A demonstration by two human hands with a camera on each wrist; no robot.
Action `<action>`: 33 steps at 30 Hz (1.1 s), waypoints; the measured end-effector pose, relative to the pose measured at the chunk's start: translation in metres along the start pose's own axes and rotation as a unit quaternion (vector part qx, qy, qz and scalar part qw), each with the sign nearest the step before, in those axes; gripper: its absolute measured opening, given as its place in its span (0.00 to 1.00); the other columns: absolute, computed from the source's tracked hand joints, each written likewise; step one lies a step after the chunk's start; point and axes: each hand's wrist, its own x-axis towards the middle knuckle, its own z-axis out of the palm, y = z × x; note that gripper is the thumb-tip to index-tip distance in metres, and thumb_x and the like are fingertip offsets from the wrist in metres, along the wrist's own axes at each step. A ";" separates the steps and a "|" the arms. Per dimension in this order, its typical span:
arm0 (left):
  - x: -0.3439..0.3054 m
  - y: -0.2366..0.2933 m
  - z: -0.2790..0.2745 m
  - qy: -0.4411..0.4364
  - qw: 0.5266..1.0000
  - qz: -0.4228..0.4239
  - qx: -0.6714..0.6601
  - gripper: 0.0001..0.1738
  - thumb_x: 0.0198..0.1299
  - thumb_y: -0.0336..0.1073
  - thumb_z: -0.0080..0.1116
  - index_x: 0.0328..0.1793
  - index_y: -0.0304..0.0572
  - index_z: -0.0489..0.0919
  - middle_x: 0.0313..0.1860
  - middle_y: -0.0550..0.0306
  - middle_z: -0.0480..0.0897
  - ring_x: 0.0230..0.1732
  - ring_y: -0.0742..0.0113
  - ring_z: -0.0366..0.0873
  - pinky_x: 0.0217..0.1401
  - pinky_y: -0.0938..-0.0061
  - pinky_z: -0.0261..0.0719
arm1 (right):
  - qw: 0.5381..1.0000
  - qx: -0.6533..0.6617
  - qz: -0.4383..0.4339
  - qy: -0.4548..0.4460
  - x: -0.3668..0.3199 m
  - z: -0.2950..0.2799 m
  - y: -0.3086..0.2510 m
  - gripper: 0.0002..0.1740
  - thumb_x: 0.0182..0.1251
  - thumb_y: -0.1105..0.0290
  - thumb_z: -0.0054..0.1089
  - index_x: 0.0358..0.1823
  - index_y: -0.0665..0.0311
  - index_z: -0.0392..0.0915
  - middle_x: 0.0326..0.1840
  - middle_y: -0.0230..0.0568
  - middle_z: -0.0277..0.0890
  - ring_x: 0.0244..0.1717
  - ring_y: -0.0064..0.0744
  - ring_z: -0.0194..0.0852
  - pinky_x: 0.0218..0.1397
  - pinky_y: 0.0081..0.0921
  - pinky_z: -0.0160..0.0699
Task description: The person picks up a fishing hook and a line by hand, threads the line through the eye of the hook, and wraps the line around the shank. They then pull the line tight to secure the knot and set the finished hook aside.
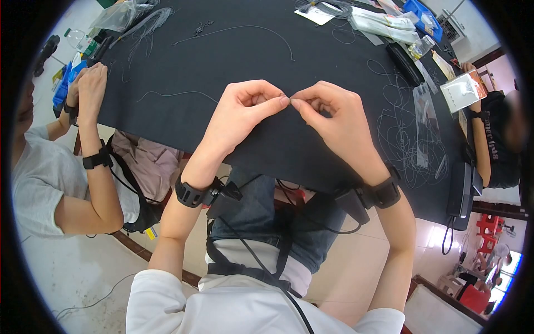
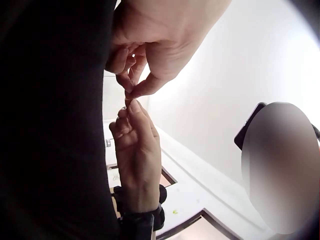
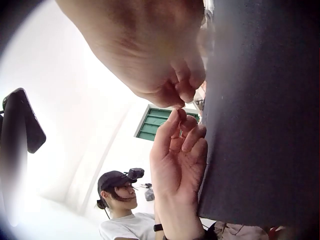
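Note:
My left hand [image 1: 236,114] and right hand [image 1: 336,117] meet fingertip to fingertip over the front part of the black-covered table. Each pinches with thumb and forefinger, the other fingers curled in. A thin grey cord [image 1: 178,93] lies on the cloth and runs up to the left hand, where it passes out of sight. The bit between the fingertips is tiny and mostly hidden; I cannot tell its exact shape. In the left wrist view the right hand [image 2: 137,155] points up to the left fingertips. The right wrist view shows the left hand [image 3: 177,160] below the right.
Another cord [image 1: 239,28] curves across the back of the black table [image 1: 311,61]. Tangled clear line [image 1: 406,133] spreads at the right, near a black case [image 1: 405,64]. Plastic packets [image 1: 384,25] and a blue tray [image 1: 423,19] stand back right. People sit at both sides.

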 end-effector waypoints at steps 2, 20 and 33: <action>0.000 0.003 -0.001 -0.010 1.000 -0.016 -0.006 0.08 0.54 0.35 0.61 0.34 0.36 0.81 0.21 0.69 0.75 0.23 0.85 0.65 0.26 0.88 0.61 | 1.000 0.012 0.000 0.000 0.000 0.001 0.001 0.06 0.55 0.73 0.60 0.30 0.69 0.80 0.23 0.38 0.75 0.21 0.22 0.69 0.24 0.17 0.66; 0.000 0.000 0.000 0.013 0.999 -0.022 -0.028 0.06 0.54 0.35 0.59 0.34 0.41 0.81 0.23 0.67 0.74 0.20 0.85 0.59 0.21 0.88 0.51 | 0.998 0.047 0.036 0.021 -0.002 0.002 0.002 0.07 0.54 0.73 0.59 0.31 0.70 0.78 0.25 0.39 0.75 0.22 0.22 0.71 0.26 0.17 0.69; 0.000 0.001 -0.001 -0.001 0.999 -0.040 -0.021 0.10 0.53 0.38 0.60 0.34 0.40 0.83 0.23 0.68 0.76 0.23 0.84 0.65 0.23 0.88 0.58 | 1.000 0.023 -0.013 0.014 -0.001 0.004 0.003 0.05 0.55 0.73 0.59 0.30 0.68 0.78 0.24 0.38 0.73 0.22 0.23 0.69 0.26 0.18 0.68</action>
